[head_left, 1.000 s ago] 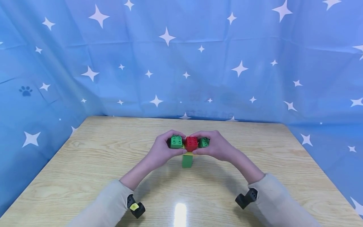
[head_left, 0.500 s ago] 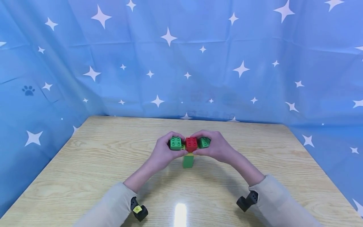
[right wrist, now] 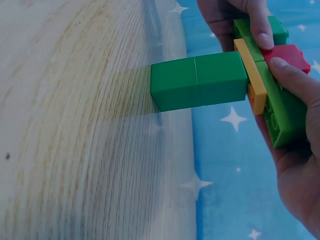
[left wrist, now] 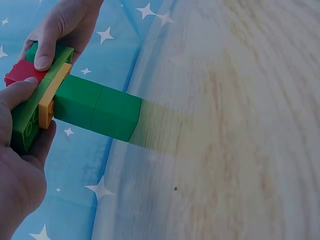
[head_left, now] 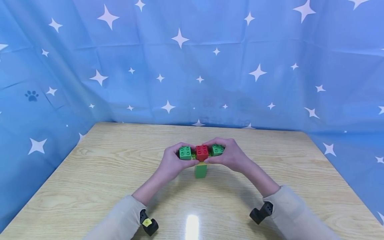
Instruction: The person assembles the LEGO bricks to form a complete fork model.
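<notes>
A T-shaped build of toy bricks stands upright on the table. Its column of two green bricks [left wrist: 97, 105] carries a flat orange-yellow plate [right wrist: 250, 75], with light green bricks [right wrist: 277, 107] forming a crossbar above. In the middle of the top sits a red brick [head_left: 202, 152], flanked by a green brick [head_left: 185, 153] on the left and another green brick [head_left: 217, 150] on the right. My left hand [head_left: 172, 161] grips the left end of the crossbar, and my right hand [head_left: 232, 156] grips the right end. Both thumbs press by the red brick; the palms hide the outer ends.
The wood-grain table [head_left: 105, 173] spreads around the build, with a bright light reflection near the front. Behind and beside it hangs a blue cloth [head_left: 135, 60] with white stars. Wrist cameras are strapped at both light sleeves [head_left: 115, 218].
Both hands keep their grip. The two green top bricks show slightly farther from the red one, with more light green studs visible between. The head view has shifted a little.
</notes>
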Demonstrator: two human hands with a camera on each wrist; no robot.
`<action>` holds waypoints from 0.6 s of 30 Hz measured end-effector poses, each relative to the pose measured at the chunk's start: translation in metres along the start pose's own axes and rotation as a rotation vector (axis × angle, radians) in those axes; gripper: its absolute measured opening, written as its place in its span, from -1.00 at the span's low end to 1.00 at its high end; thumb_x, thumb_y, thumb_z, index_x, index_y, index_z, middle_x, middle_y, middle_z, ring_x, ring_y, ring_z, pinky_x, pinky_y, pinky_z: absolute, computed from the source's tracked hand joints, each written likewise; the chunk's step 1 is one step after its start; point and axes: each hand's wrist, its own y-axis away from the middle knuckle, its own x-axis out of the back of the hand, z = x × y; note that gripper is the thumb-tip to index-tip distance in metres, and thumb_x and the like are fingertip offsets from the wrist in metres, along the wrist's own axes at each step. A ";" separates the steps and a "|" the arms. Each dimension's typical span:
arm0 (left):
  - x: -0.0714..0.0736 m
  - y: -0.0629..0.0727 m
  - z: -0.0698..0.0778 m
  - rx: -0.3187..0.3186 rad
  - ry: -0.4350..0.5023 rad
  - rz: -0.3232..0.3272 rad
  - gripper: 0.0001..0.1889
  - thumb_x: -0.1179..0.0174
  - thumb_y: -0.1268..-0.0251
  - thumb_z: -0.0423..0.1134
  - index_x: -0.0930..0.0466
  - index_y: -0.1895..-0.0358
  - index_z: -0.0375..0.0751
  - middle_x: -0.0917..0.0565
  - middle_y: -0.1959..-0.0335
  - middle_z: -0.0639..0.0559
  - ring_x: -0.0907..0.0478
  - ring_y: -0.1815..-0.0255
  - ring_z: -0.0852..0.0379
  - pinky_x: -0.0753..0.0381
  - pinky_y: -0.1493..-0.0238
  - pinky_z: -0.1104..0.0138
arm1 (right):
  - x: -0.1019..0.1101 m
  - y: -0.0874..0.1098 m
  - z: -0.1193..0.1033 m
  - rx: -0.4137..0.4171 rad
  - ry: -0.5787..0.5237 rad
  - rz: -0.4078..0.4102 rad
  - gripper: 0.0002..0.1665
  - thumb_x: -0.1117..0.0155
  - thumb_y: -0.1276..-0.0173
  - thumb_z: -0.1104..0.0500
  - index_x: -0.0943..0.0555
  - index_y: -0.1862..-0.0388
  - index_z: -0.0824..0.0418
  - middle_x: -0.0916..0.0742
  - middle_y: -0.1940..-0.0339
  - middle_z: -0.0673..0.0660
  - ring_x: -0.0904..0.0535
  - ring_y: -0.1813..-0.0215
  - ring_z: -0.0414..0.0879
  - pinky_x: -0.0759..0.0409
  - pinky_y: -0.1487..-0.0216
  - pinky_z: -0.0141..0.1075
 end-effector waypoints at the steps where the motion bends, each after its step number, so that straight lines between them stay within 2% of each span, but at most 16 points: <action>1: 0.000 -0.001 0.000 0.004 -0.002 -0.003 -0.57 -0.55 -0.08 -0.41 -0.72 -0.06 -0.16 -0.70 0.00 -0.08 -0.69 0.07 -0.01 -0.74 0.10 0.21 | 0.000 0.000 0.000 -0.009 -0.003 0.002 -0.46 -0.66 -0.12 0.23 -0.73 -0.12 0.21 -0.78 0.01 0.13 -0.68 0.03 0.02 -0.71 0.07 -0.21; 10: 0.001 -0.004 -0.001 0.014 -0.025 -0.018 -0.57 -0.56 -0.08 -0.38 -0.71 -0.06 -0.15 -0.71 0.01 -0.06 -0.70 0.08 0.01 -0.74 0.10 0.22 | 0.000 0.001 0.003 -0.053 -0.029 0.004 -0.46 -0.66 -0.14 0.21 -0.73 -0.13 0.20 -0.77 0.02 0.13 -0.67 0.03 0.03 -0.71 0.08 -0.22; 18: 0.005 -0.009 0.003 0.029 -0.066 -0.063 -0.57 -0.57 -0.05 -0.38 -0.73 -0.05 -0.17 -0.74 0.07 -0.05 -0.70 0.14 0.01 -0.74 0.13 0.22 | -0.002 0.003 0.006 -0.106 -0.055 0.008 -0.46 -0.65 -0.16 0.16 -0.73 -0.14 0.20 -0.77 -0.01 0.14 -0.67 0.03 0.03 -0.71 0.11 -0.19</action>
